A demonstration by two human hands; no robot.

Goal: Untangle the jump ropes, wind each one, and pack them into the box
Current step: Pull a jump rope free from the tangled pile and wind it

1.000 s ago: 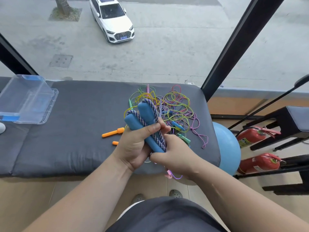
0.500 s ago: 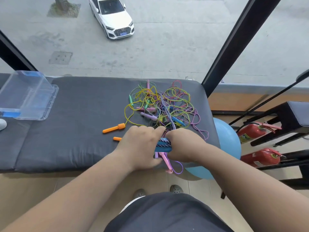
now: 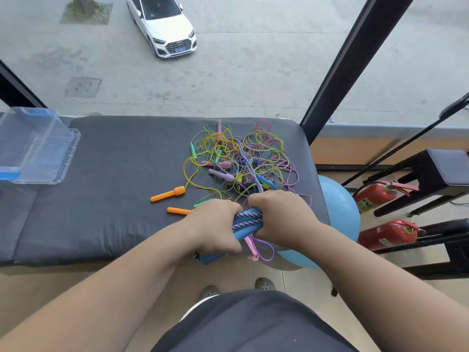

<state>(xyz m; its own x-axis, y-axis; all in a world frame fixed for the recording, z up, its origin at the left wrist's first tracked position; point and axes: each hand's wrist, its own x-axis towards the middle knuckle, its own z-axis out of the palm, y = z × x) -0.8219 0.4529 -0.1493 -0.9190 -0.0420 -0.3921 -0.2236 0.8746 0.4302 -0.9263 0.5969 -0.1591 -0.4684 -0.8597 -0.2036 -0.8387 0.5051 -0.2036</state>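
hands: left hand [image 3: 215,224] and right hand [image 3: 279,219] were both clenched round the pair of blue foam handles [image 3: 247,223] wrapped in purple-white braided rope, at the near edge of the dark grey padded bench [image 3: 114,199] | pile: messy tangle of thin coloured ropes [image 3: 241,158] sat just behind | box: clear plastic box [image 3: 38,148] way off at the left end

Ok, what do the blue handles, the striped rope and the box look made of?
Blue handles: probably foam, matte with no shine. Striped rope: braided fabric cord, its twisted purple-and-white weave shows. Box: clear hard plastic, see-through and glossy, with blue clips.
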